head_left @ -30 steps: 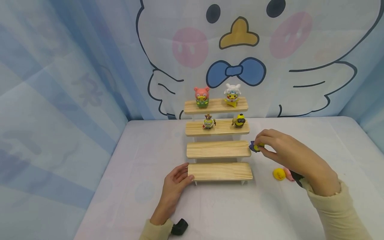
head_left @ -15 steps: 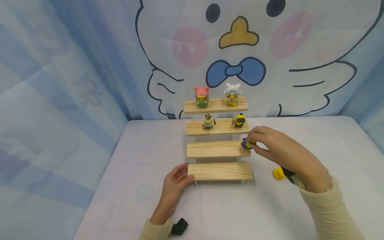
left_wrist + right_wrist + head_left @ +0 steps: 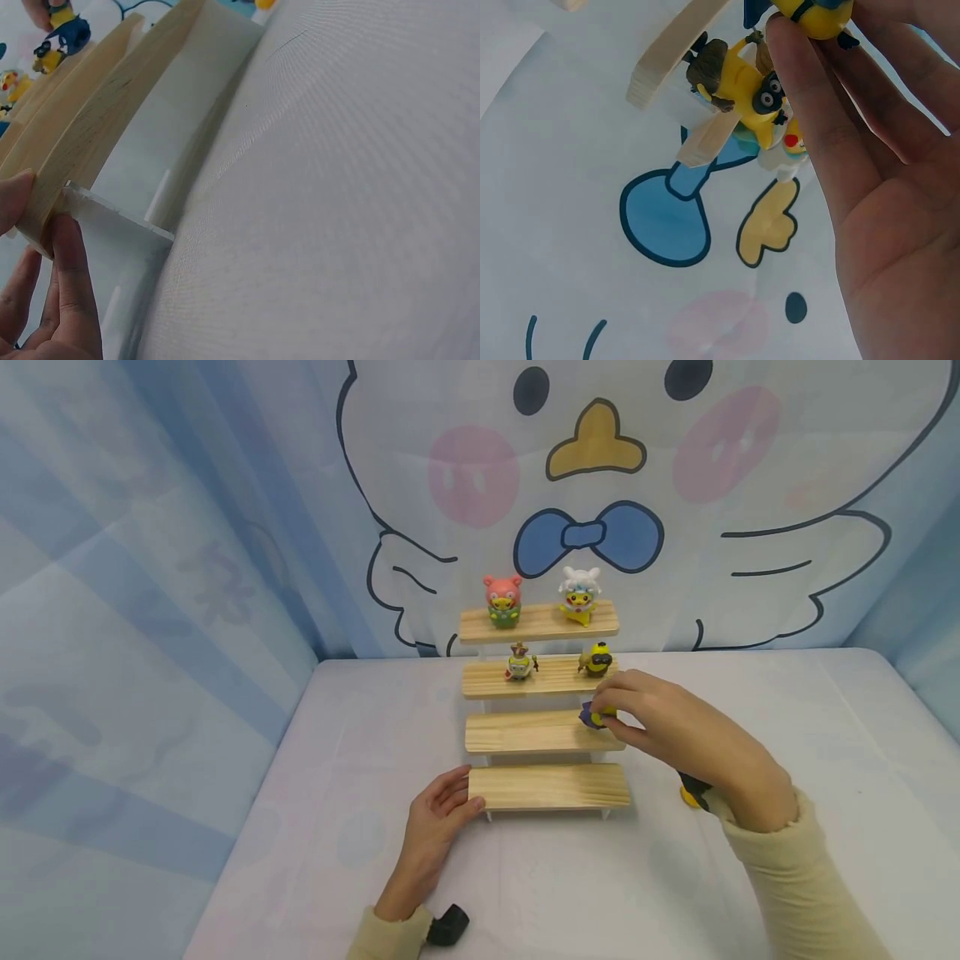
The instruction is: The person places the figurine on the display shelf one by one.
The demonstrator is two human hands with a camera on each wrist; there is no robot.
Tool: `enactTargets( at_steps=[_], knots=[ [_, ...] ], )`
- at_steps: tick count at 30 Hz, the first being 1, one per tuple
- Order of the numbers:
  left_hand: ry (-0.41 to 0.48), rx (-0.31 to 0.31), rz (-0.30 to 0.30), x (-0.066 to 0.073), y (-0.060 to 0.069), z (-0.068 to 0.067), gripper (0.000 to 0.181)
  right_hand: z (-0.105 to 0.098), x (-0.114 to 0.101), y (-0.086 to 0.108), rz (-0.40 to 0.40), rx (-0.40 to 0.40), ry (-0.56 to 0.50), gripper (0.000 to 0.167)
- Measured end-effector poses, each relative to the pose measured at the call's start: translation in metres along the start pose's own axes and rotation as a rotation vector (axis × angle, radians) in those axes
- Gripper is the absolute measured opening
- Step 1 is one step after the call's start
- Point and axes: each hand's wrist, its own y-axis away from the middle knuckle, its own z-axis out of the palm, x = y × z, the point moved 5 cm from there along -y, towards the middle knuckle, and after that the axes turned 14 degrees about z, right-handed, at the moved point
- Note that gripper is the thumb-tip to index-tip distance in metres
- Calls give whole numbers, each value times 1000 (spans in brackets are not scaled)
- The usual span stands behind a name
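In the head view a four-step wooden shelf (image 3: pixel 547 787) stands on the table. The left hand (image 3: pixel 438 827) grips the left end of its lowest step; the left wrist view has the thumb over the board (image 3: pixel 97 112) and fingers beneath. The right hand (image 3: pixel 675 727) pinches a small yellow and blue-purple figure (image 3: pixel 592 716) at the right part of the third step from the top. Whether the figure touches the board cannot be told. In the right wrist view the same yellow figure (image 3: pixel 821 16) is between thumb and fingers.
On the top step stand a pink-hooded figure (image 3: pixel 503 603) and a white-hooded one (image 3: pixel 578 597). The second step holds a crowned figure (image 3: pixel 520 663) and a goggled yellow one (image 3: pixel 596 660). A yellow toy (image 3: pixel 688 798) lies on the table, partly behind the right wrist.
The right hand has moved left with the figure, from beside the third step to over its right part. The wrist now hides the pink toy on the table. The left hand has stayed in place.
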Motion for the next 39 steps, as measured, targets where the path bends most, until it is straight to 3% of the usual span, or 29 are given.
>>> enactTargets(
  at_steps=[6, 26, 39],
  knots=[
    [2, -9, -1, 0, 0, 0, 57, 3, -6, -6, -38, 17, -11, 19],
    [-32, -14, -7, 0, 0, 0, 58, 16, -16, -21, 9, -46, -33, 19],
    [-33, -1, -13, -1, -1, 0, 59, 32, -25, -32, -27, -60, -88, 12]
  ],
)
